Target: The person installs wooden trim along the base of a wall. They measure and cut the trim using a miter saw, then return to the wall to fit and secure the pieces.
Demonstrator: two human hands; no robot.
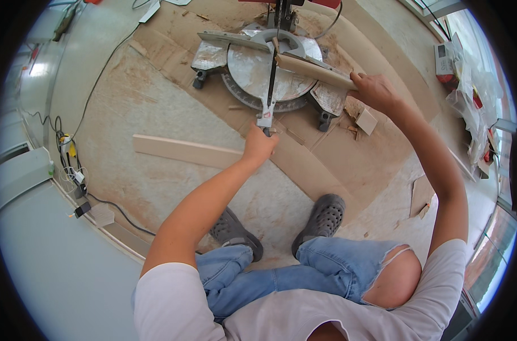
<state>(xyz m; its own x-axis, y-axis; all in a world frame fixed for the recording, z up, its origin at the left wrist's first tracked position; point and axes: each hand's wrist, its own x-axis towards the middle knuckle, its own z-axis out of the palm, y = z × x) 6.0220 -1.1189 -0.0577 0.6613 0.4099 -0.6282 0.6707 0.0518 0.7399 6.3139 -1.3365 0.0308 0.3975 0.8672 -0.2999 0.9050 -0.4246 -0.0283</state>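
Note:
A mitre saw (244, 68) sits low on the floor in front of me, its round metal table dusty and its fence running across. My left hand (259, 145) is closed around the mitre handle (266, 129) at the front of the saw's table. With my right hand (379, 94) I grip the outer end of a light wooden board (318, 73), which lies on the right side of the table along the fence. The board's inner end is near the slot in the middle. The saw's head is partly cut off by the upper edge, and the blade cannot be made out clearly.
A second pale board (179, 150) lies on the floor beyond my left forearm. Cardboard sheets (355, 165) spread under the saw, with wood offcuts (366, 121) and sawdust. Black cables (94, 85) run along the left. Plastic bags (468, 108) and a box (445, 63) stand right.

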